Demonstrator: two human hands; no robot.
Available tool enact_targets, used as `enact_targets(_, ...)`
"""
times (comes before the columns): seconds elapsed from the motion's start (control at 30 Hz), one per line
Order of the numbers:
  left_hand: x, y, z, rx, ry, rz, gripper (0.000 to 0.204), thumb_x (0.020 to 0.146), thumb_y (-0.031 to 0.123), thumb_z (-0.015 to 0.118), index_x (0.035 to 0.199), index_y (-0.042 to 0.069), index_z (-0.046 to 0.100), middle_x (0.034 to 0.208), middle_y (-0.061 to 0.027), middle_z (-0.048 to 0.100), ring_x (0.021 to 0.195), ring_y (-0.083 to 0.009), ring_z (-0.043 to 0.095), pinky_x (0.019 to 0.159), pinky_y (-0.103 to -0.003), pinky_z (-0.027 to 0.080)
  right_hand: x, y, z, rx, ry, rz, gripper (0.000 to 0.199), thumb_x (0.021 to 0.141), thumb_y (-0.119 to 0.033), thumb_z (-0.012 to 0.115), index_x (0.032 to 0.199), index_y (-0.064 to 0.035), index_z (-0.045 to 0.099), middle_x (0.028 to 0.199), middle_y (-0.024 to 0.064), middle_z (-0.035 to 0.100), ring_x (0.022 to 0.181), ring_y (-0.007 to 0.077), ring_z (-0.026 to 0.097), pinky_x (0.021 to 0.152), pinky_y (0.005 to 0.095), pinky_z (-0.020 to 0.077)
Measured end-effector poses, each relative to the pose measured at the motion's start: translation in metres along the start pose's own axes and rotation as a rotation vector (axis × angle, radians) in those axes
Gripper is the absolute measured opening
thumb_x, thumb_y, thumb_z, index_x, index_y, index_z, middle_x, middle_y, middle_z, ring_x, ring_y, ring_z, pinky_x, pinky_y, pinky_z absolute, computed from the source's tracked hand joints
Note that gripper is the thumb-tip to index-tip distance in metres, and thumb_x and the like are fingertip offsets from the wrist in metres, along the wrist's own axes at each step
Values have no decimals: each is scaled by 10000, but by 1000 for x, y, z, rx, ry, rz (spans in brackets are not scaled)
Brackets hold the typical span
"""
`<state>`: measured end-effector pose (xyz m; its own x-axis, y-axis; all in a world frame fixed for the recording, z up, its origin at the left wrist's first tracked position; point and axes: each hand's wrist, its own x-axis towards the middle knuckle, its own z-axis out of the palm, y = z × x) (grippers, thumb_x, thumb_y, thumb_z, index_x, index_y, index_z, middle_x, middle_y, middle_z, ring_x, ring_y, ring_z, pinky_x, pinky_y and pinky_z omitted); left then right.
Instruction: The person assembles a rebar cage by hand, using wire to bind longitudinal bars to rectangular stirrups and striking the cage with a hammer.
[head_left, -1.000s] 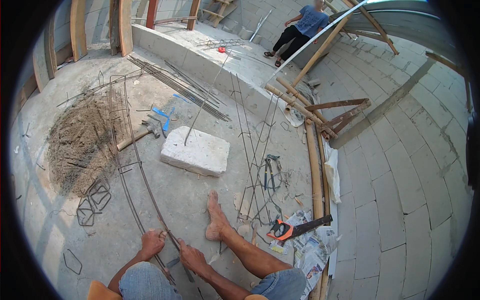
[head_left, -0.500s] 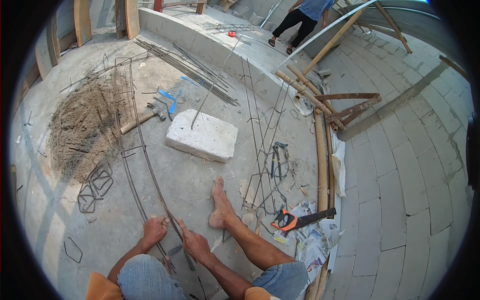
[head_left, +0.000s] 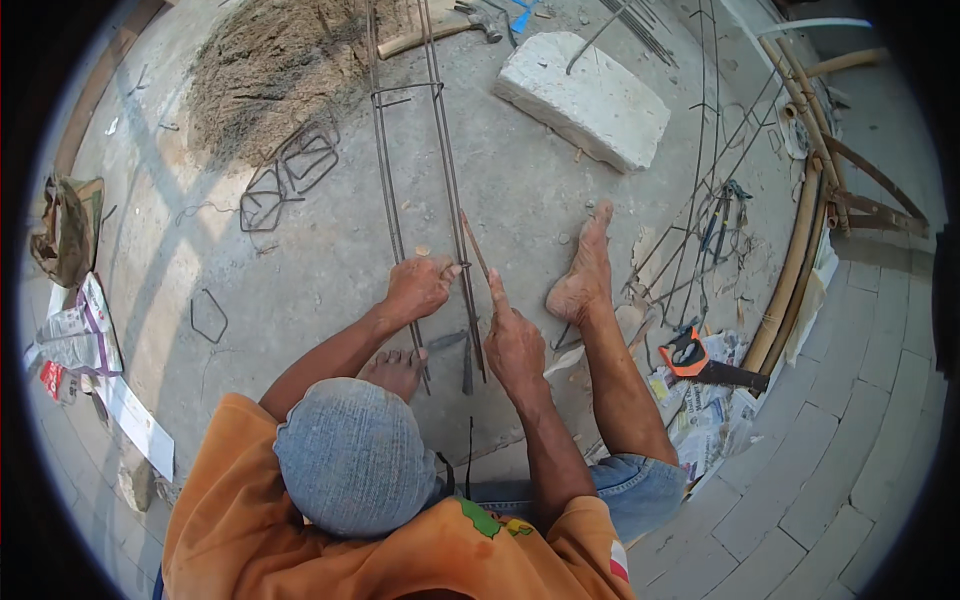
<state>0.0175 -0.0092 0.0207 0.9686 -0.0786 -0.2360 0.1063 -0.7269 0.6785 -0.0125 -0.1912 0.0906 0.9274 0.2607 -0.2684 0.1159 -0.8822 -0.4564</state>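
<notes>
Steel rods (head_left: 440, 170) lie side by side along the concrete floor (head_left: 300, 270), running from the sand pile (head_left: 270, 70) down between the person's bare feet. The left hand (head_left: 418, 288) is closed around one rod. The right hand (head_left: 513, 343) pinches a thin stick-like tool (head_left: 474, 245) against the rods. A white block (head_left: 585, 98) sits beyond, a handsaw (head_left: 705, 365) on newspaper to the right.

Printed paper sacks (head_left: 85, 335), white with red and dark print, lie flattened on the floor at the left edge. Crumpled newspaper sheets (head_left: 700, 415) (colourful, creased) lie at the right, under a saw (head_left: 705, 362).
</notes>
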Motion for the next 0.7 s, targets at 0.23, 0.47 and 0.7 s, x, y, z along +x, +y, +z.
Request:
enact_targets(0.23, -12, -19, 5, 9, 6, -50, 233, 921, 272, 554, 821, 75, 628, 653, -167, 603, 660, -384, 613, 607, -479, 469, -1, -8, 31, -36, -84, 1, 728, 824, -42, 563, 1489, -181, 301, 698, 204, 619, 607, 378, 629, 544, 493, 500)
enact_targets(0.47, -18, -24, 7, 3, 29, -29, 237, 920, 280, 567, 812, 76, 621, 597, -158, 574, 615, -382, 601, 566, -482, 456, 1, -10, 34, -68, -166, 6, 720, 814, -41, 578, 1478, -168, 330, 687, 192, 616, 593, 365, 632, 522, 485, 503)
enact_targets(0.7, -16, -21, 9, 7, 52, -5, 206, 917, 244, 582, 804, 73, 603, 569, -148, 561, 541, -365, 583, 494, -461, 435, 1, -8, 36, -58, -141, 9, 720, 810, -43, 595, 1474, -153, 339, 671, 178, 611, 556, 345, 625, 494, 463, 501)
